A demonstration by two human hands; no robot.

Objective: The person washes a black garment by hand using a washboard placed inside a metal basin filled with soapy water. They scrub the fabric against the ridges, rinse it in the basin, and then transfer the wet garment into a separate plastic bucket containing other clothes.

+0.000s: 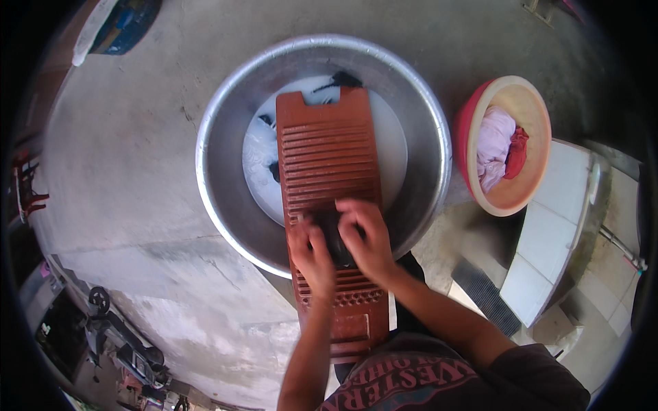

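Note:
A reddish-brown ridged washboard [329,169] leans in a large round metal basin [221,103], its lower end against the person's body. On its lower ridges lies a dark, wet-looking cloth [331,234]. My left hand [312,251] is at the cloth's left side with fingers curled, and my right hand [364,234] is bent over its right side. Both hands are blurred, but each appears to grip the cloth. Whitish, sudsy water [393,149] fills the bottom of the basin, with dark cloth [345,79] showing beyond the board's far end and more at its left edge.
Right of the metal basin stands a red basin with a cream inside [534,169], holding pink and red clothes [496,136]. A white-tiled ledge [545,241] and a dark ridged mat [486,295] are nearer on the right. A motorcycle [123,344] is at lower left.

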